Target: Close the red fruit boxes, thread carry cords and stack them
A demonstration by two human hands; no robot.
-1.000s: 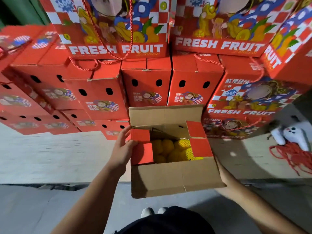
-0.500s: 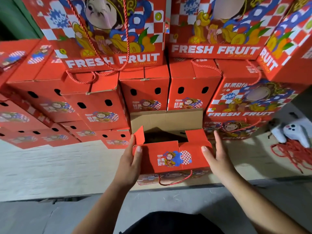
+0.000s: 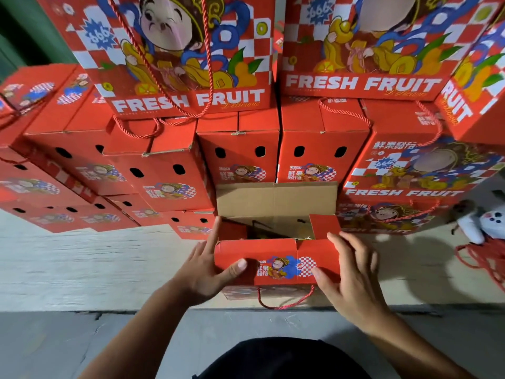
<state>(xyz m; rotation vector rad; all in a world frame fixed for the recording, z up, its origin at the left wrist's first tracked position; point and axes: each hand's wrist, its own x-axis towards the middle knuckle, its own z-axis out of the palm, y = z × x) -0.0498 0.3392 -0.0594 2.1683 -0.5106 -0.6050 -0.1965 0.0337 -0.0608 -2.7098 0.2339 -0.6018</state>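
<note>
Two hands are on the red fruit box (image 3: 276,265) we are closing, and the risks run from one side of our hold to the other. Outboard of our left hand (image 3: 203,272) stand the closed boxes (image 3: 164,176) in their stack, cords already through some; a shove of our box away from us could, we judge, nudge that pile. Our left hand grips the near-left corner, thumb pressed on the folded front flap, fingers spread up the side wall; if the thumb lets off, the flap may spring up again. Between our hands the top is only half shut: the brown rear flap (image 3: 276,199) stands upright and the right side flap (image 3: 323,225) is raised, so folding the rear flap down first would likely trap that side flap outside or crease it. Through the gap the inside is dark; we glimpse something yellowish, too dim to name. Below our hold, a red carry cord (image 3: 284,305) loops from the box front. Our right hand (image 3: 352,277) pinches the near-right corner, thumb on the front flap, fingers spread over the edge. Beyond it lies a bundle of loose red cords (image 3: 489,261), which could snag.
</note>
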